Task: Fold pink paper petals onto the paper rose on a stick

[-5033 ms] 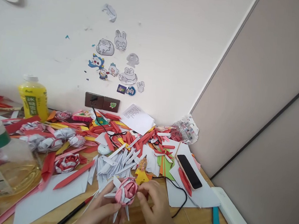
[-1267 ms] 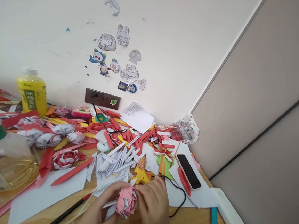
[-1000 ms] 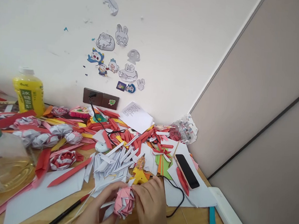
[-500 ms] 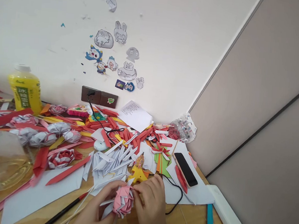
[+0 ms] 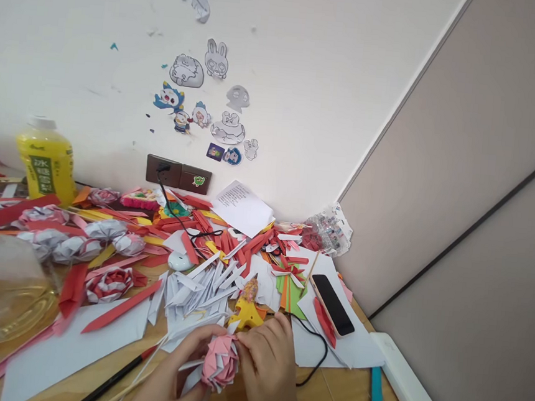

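Observation:
A pink and white folded-paper flower (image 5: 220,362) is between my two hands near the front of the table. My left hand (image 5: 175,373) curls around its left side, thumb below and fingers above, with white paper strips poking out beside the palm. On the other side, the thumb and fingertips of my right hand (image 5: 269,369) pinch the flower's upper right edge. Just beyond my hands lies a yellow glue gun (image 5: 247,314) with a crusted, beaded nozzle. A pile of white folded strips (image 5: 198,294) spreads to its left.
Red folded strips (image 5: 120,306) and paper flowers (image 5: 109,283) cover the left side. A yellow drink bottle (image 5: 48,162) and a clear bottle (image 5: 4,290) stand there. To the right are a phone (image 5: 332,304), a black cable (image 5: 324,355) and a long white device (image 5: 413,385).
Hands and flower keep almost the same place and grip. The view has shifted very slightly.

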Demonstrator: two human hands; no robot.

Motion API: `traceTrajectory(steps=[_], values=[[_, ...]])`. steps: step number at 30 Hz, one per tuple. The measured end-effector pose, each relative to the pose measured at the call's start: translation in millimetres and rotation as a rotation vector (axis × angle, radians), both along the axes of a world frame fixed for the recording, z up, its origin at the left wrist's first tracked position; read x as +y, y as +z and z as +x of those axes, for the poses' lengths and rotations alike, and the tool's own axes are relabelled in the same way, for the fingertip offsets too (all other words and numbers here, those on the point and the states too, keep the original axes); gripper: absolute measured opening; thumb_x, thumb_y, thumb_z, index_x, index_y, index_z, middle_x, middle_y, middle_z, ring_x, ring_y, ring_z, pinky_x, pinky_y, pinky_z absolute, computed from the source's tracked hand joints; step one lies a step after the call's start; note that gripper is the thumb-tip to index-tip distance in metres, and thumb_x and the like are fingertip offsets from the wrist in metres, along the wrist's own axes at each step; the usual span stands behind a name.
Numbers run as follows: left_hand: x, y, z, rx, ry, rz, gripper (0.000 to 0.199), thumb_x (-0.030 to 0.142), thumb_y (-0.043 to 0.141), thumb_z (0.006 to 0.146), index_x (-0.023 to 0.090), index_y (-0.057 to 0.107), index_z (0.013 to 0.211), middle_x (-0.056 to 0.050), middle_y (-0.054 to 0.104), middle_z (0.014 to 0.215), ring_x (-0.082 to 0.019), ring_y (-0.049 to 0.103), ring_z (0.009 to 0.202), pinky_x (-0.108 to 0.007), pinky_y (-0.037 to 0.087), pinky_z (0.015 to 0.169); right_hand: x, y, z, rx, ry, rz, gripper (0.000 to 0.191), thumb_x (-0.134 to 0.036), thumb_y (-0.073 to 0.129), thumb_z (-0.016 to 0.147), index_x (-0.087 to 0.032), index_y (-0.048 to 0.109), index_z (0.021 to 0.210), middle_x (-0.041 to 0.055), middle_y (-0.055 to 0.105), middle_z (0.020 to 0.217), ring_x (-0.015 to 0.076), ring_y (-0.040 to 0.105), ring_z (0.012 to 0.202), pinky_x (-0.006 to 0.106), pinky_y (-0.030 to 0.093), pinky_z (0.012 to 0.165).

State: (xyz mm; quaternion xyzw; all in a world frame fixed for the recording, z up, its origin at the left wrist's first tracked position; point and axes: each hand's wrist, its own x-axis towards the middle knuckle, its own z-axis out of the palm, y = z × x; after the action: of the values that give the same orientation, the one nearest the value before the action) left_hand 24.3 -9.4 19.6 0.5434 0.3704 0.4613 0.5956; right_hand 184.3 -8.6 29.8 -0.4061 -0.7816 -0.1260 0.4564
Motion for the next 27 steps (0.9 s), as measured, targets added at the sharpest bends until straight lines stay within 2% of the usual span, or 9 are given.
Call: traceTrajectory(steps=[4,10,14,17,20,22,27], values=[[1,1.7,-2,0.015,-0.033,0.017,0.039,0.007,0.056,0.066,0.026,0.060,0.100,-0.001,0.068,0.105,-0.024,0.059,0.104,-0.033,0.047,0.089,0,3.2,-1,-0.010,-0.011,0.027,0.022,-0.015,0.037,0.097,-0.017,0.054,0.083,0.0010,0.056,0.069,0.0174,0.047,0.067,0.041,0.033,0.083],[-2,4.8,1,-0.031,0.022,-0.001,0.039,0.007,0.059,0.063,0.027,0.064,0.096,-0.001,0.070,0.101,-0.025,0.060,0.102,-0.033,0.048,0.087,-1,5.8,-2,-0.053,-0.006,0.000,0.026,-0.013,0.033,0.096,-0.017,0.056,0.085,0.0017,0.057,0.068,0.0178,0.048,0.065,0.041,0.036,0.081],[-2,1.6,2,-0.044,0.038,-0.030,0.042,0.005,0.058,0.059,0.028,0.065,0.094,0.001,0.071,0.099,-0.024,0.060,0.101,-0.031,0.047,0.086,-1,4.0,-2,-0.069,-0.025,0.003,0.026,-0.013,0.033,0.096,-0.018,0.056,0.087,0.0016,0.057,0.069,0.0173,0.047,0.064,0.042,0.036,0.083],[2,-2.2,2,-0.102,0.086,-0.053,0.042,0.007,0.060,0.058,0.028,0.065,0.093,0.002,0.071,0.094,-0.024,0.061,0.096,-0.030,0.048,0.081,0,3.5,0,-0.045,-0.009,-0.030,0.022,-0.015,0.036,0.096,-0.018,0.056,0.091,0.0020,0.059,0.072,0.0177,0.049,0.067,0.041,0.036,0.083],[9,-4.4,0,-0.166,0.065,-0.114,0.041,0.014,0.067,0.056,0.028,0.065,0.094,0.001,0.072,0.093,-0.024,0.062,0.089,-0.031,0.048,0.073,0,4.0,4,0.023,0.014,-0.105,0.019,-0.016,0.037,0.096,-0.018,0.055,0.099,0.0030,0.059,0.078,0.0181,0.052,0.072,0.041,0.037,0.082],[14,-5.5,-2,-0.218,0.047,-0.177,0.044,0.016,0.070,0.053,0.028,0.065,0.095,0.000,0.073,0.093,-0.023,0.062,0.084,-0.029,0.047,0.070,0,4.0,5,0.084,0.026,-0.146,0.018,-0.017,0.037,0.095,-0.018,0.055,0.098,0.0029,0.058,0.078,0.0177,0.052,0.072,0.038,0.040,0.078],[22,-12.7,-5,-0.389,-0.006,-0.277,0.052,0.019,0.077,0.047,0.025,0.069,0.098,-0.002,0.074,0.090,-0.025,0.061,0.088,-0.030,0.047,0.074,0,1.5,2,0.099,0.066,-0.190,0.019,-0.014,0.037,0.093,-0.019,0.056,0.097,0.0033,0.058,0.078,0.0184,0.052,0.073,0.035,0.041,0.072]])
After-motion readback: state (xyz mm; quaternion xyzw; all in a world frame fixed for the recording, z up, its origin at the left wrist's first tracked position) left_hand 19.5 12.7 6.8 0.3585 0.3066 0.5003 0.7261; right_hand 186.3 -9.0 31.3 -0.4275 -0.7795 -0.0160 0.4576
